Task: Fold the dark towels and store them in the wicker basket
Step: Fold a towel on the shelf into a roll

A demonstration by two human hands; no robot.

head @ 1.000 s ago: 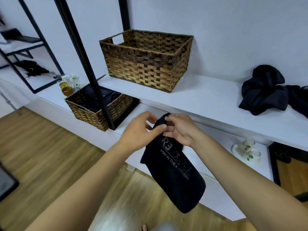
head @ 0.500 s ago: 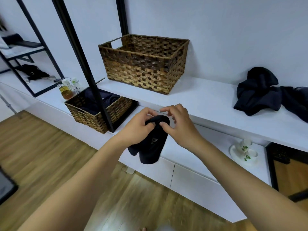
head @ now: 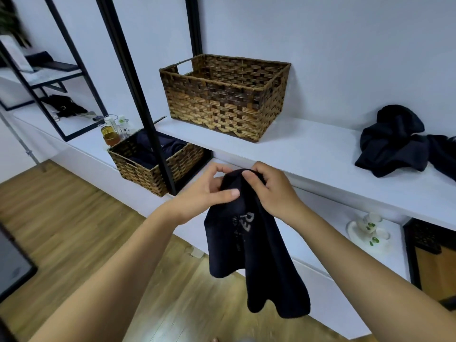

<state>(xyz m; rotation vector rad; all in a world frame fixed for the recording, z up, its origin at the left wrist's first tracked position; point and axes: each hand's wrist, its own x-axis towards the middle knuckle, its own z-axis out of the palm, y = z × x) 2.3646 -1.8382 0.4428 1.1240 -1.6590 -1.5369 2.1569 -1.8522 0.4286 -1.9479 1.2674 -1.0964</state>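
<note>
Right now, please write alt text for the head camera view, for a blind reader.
Both hands, left hand and right hand, pinch the top of a hanging dark towel. Behind, a large wicker basket and crumpled dark towels sit on a white shelf.

Glass jars [head: 109, 130] on lower ledge; white dish [head: 367, 234] right; wood floor [head: 61, 230].

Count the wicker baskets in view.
2. A large wicker basket stands on the upper white shelf; a smaller wicker basket holding dark cloth sits lower left. More may be out of view.
</note>
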